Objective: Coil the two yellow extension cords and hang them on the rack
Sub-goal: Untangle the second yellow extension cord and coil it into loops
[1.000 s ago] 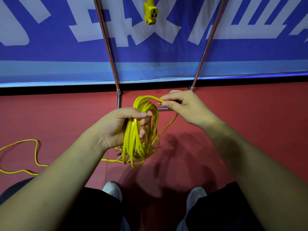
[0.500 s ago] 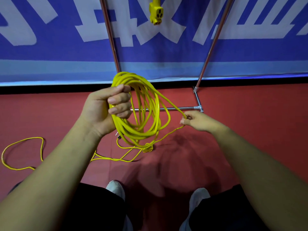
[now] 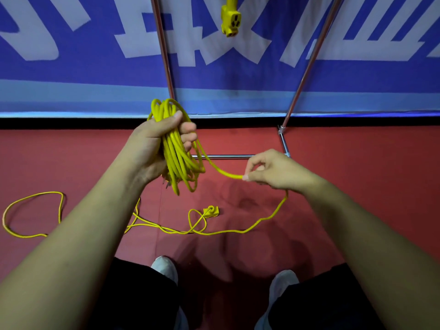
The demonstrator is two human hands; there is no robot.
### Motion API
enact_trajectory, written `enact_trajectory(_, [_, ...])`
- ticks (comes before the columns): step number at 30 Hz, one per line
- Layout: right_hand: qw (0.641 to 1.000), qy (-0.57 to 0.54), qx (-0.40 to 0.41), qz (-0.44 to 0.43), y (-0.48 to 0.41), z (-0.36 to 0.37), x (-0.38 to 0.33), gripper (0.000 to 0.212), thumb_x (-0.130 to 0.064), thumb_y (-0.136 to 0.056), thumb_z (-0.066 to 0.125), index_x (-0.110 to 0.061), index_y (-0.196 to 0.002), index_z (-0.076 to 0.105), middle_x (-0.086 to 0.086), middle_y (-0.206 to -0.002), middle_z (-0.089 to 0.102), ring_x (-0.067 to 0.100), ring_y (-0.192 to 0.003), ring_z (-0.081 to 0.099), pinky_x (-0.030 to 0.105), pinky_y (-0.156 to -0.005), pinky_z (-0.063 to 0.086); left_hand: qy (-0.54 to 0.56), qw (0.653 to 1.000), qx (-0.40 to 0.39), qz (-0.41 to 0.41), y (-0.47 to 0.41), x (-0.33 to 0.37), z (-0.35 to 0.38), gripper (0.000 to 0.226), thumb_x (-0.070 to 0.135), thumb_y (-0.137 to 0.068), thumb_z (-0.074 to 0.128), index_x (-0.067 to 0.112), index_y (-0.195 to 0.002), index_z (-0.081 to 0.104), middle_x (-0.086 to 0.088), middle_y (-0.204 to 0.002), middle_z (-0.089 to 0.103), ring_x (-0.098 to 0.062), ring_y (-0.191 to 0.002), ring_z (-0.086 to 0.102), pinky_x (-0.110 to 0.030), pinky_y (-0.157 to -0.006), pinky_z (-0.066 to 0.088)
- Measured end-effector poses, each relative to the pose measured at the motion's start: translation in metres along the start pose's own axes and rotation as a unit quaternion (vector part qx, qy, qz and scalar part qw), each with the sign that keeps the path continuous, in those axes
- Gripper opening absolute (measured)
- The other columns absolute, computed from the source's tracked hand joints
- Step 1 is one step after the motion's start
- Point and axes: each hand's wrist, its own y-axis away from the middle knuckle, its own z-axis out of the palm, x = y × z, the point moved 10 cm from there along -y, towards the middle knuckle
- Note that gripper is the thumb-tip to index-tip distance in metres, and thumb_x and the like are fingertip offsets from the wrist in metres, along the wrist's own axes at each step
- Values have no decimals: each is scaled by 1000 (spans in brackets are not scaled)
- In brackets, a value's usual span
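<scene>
At centre frame, the left hand (image 3: 154, 144) gripped the coil (image 3: 177, 160), a bundle of yellow loops. Its fingers and thumb were curled round the bundle, and the loops hung below the palm. One strand ran from the coil rightward to the right hand (image 3: 273, 172), which pinched it between thumb and fingertips.

From that hand the loose cord (image 3: 228, 232) dropped to the floor and trailed leftward across the lower middle of the frame. It crossed itself in a small loop beside a yellow socket end (image 3: 210, 211) lying on the floor, then passed behind the left forearm. A wide loop (image 3: 42, 193) of yellow cord lay at the left edge.

Behind the hands stood the rack (image 3: 310, 63). Its two slanted metal poles rose toward the top of the frame and were joined low down by a horizontal base bar (image 3: 228, 156), partly hidden by the coil. Between the poles, at the top edge, hung a second yellow socket (image 3: 229, 20).

The red floor (image 3: 357, 163) met a black strip at the foot of a blue banner (image 3: 71, 75) with large white characters. Along the bottom edge showed two pale shoes (image 3: 164, 267) and dark trousers (image 3: 133, 301).
</scene>
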Motion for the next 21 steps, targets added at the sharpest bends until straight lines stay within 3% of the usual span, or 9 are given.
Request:
enact_trajectory(3, [988,21,-151,-5,27,23,-26,10,-15,-85,73,-6,-82,72,-3,-47,50,11,-44,36,20,-43,28,-88,996,-6,-14,3,-13,4,12,17,-95,54,7,-89,58,-6,-65,71,-16,-61,71,-23,-56,58])
enact_trajectory(5, [981,-26,-191,-25,36,31,-43,9,-16,-85,72,-7,-83,72,1,-50,51,16,-49,37,23,-45,29,-117,991,-40,-55,7,-33,13,12,15,-94,54,4,-92,55,-16,-73,73,-24,-67,74,-29,-61,59])
enact_trajectory(7, [979,-87,-171,-75,35,28,-61,8,-15,-85,72,-7,-86,71,0,-53,52,14,-50,38,24,-46,29,-136,980,-92,-111,14,-55,27,21,16,-88,58,1,-100,52,-26,-83,72,-32,-72,73,-36,-66,60])
enact_trajectory(9, [970,-180,-112,-119,28,13,-72,9,-11,-84,68,-7,-92,69,0,-58,53,11,-51,37,23,-47,27,-159,966,-135,-154,23,-72,39,30,18,-83,59,-3,-103,54,-28,-83,69,-32,-65,71,-36,-60,60])
enact_trajectory(12, [950,-279,-52,-130,18,-11,-58,13,-4,-86,64,-7,-98,64,3,-62,50,10,-51,38,23,-49,31,-152,958,-174,-172,27,-78,51,18,18,-83,57,1,-85,56,-16,-62,64,-22,-41,58,-25,-44,49])
enact_trajectory(14, [966,-229,-36,-112,12,-19,-36,7,-4,-88,65,-6,-94,62,5,-63,56,12,-52,48,24,-52,40,-101,959,-195,-179,28,-75,59,11,17,-86,54,9,-79,52,-5,-53,49,-15,-35,45,-22,-43,38])
enact_trajectory(16, [984,-147,-55,-82,6,-17,-7,5,-8,-91,64,-4,-89,65,10,-70,65,14,-63,60,26,-65,50,-59,963,-193,-181,25,-73,59,17,18,-87,50,14,-72,57,-1,-51,43,-11,-34,40,-23,-45,33])
enact_trajectory(19, [991,-30,-126,-30,0,-6,37,10,-18,-94,62,-11,-90,67,8,-88,72,9,-84,62,31,-90,46,-42,967,-174,-179,20,-73,54,24,18,-87,47,14,-67,58,-1,-51,41,-10,-34,37,-22,-44,34])
enact_trajectory(21, [986,-18,-163,6,0,2,57,4,-13,-95,60,-14,-92,62,6,-92,73,9,-87,61,31,-94,41,-30,970,-156,-184,18,-73,50,19,18,-86,48,14,-68,53,-1,-52,40,-10,-34,37,-22,-42,36])
